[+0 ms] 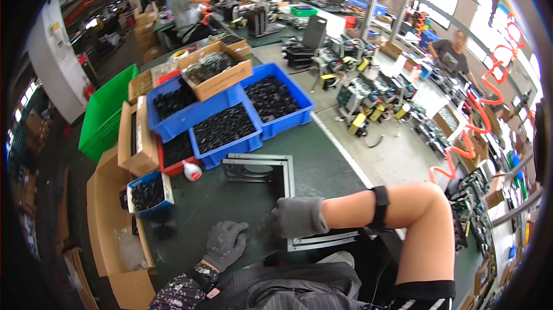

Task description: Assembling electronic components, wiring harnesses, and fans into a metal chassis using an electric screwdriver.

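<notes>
A grey metal frame [290,175] with slotted bars lies on the dark green tabletop [230,200] in front of me. My right hand [299,217], in a grey knit glove, reaches in over the frame's right bar. Its fingers look curled, but their tips are blurred and dark, so what they hold cannot be made out. My left hand [225,244], also gloved in grey, rests on the table left of the frame with thumb and fingers apart and nothing visible in it.
Blue bins [227,128] of small black parts stand beyond the frame. A small box [151,194], a white-and-red bottle [192,170] and an open carton [109,218] sit to the left. Assembled units [368,94] fill the bench at right, near a coiled orange hose [469,151].
</notes>
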A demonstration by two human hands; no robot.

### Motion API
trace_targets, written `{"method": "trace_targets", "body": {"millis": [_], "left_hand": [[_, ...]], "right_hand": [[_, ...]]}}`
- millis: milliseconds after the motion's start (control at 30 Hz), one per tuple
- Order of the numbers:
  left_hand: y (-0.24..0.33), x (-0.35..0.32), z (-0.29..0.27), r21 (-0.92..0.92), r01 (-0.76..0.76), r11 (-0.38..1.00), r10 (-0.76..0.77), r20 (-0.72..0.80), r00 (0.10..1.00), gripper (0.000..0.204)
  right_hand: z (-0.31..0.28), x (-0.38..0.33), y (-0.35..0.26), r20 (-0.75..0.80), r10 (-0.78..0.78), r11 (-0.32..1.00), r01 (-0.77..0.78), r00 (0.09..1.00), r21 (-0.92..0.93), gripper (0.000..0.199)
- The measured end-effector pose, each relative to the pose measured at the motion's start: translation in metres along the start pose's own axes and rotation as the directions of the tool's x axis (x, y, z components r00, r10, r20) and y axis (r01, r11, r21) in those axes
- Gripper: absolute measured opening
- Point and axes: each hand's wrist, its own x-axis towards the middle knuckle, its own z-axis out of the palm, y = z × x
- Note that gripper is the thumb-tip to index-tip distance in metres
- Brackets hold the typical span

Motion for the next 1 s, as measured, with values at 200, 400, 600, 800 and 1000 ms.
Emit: {"method": "trace_targets", "body": {"millis": [200, 400, 600, 800, 1000], "left_hand": [[0.001, -0.001, -0.004, -0.03, -0.026, 0.999, 0.026, -0.002, 1.0, 0.032], [0.017, 0.023, -0.02, 0.097, -0.155, 0.983, 0.174, -0.231, 0.957, 0.053], [0.019, 0.162, -0.036, 0.557, -0.3, 0.774, 0.35, 0.017, 0.937, 0.065], [0.024, 0.201, -0.015, 0.516, -0.193, 0.835, 0.137, 0.145, 0.98, 0.035], [0.03, 0.201, -0.019, 0.474, -0.153, 0.867, 0.062, 0.201, 0.978, 0.03]], "right_hand": [[-0.008, 0.004, -0.025, -0.202, 0.408, 0.882, -0.441, 0.89, -0.166, 0.017], [-0.008, 0.006, -0.034, -0.315, 0.61, 0.789, -0.593, 0.727, 0.162, 0.02], [-0.001, 0.009, -0.032, -0.33, 0.564, 0.826, -0.527, 0.757, 0.202, 0.024], [-0.01, -0.033, -0.08, -0.403, 0.744, 0.66, -0.493, 0.533, 0.568, 0.055], [0.016, -0.042, -0.13, -0.209, 0.857, 0.511, -0.729, 0.47, 0.456, 0.047]]}}
